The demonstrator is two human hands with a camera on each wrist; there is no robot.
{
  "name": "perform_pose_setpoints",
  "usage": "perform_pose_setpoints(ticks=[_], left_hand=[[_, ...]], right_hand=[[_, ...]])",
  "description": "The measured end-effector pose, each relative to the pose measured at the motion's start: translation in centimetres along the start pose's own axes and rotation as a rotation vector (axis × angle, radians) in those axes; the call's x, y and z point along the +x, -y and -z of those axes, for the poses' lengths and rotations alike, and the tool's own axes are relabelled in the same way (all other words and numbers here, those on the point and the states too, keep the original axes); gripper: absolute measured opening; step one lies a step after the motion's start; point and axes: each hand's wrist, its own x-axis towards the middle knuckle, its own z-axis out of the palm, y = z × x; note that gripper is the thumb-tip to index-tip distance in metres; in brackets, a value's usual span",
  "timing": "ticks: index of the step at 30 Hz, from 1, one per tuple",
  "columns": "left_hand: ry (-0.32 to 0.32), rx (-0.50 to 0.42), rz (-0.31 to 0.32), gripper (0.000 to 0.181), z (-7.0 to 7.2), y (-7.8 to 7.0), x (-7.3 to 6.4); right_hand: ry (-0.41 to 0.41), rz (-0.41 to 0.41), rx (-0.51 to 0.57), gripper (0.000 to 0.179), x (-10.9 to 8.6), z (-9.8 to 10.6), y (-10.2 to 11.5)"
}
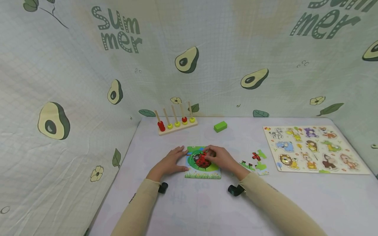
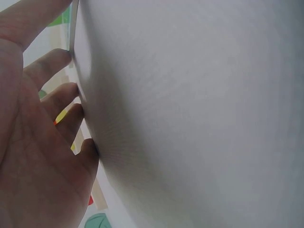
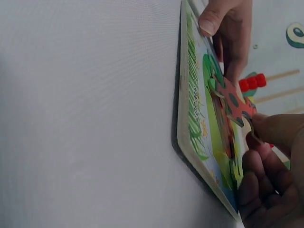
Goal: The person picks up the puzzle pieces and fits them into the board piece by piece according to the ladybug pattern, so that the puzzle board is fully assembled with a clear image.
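Note:
A ladybug jigsaw board (image 1: 203, 176) with a grassy lower edge lies flat on the table between the hands. My left hand (image 1: 172, 160) rests at its left side, fingers spread and touching the edge. In the left wrist view the fingertips of the left hand (image 2: 42, 142) meet the tabletop. My right hand (image 1: 222, 159) pinches a red, dark-spotted puzzle piece (image 3: 233, 100) between thumb and fingers. That piece is tilted just over the board in the right wrist view. Several loose puzzle pieces (image 1: 261, 166) lie to the right of the right hand, partly behind its wrist.
A wooden peg stand (image 1: 177, 128) with red and yellow beads stands at the back left. Right of it lies a green block (image 1: 220, 126). An animal puzzle board (image 1: 298, 149) takes up the table's right side. A patterned cloth (image 1: 218, 91) hangs behind the table.

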Motion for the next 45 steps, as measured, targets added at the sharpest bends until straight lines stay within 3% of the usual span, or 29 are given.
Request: perform_pose_setpoints(ticks=[18, 26, 32, 45], left_hand=[[0.001, -0.005, 0.018, 0.083, 0.0, -0.3, -0.1], [0.000, 0.004, 0.018, 0.083, 0.0, -0.3, -0.1], [0.001, -0.001, 0.020, 0.084, 0.0, -0.2, -0.2], [-0.001, 0.003, 0.008, 0.084, 0.0, -0.2, -0.1]], right_hand=[[-0.003, -0.016, -0.140, 0.031, -0.1, -0.7, 0.4], [0.088, 0.057, -0.326, 0.046, -0.8, -1.2, 0.9], [0.085, 0.123, -0.409, 0.048, -1.1, -1.4, 1.1], [0.087, 0.182, -0.432, 0.036, -1.0, -1.3, 1.0]])
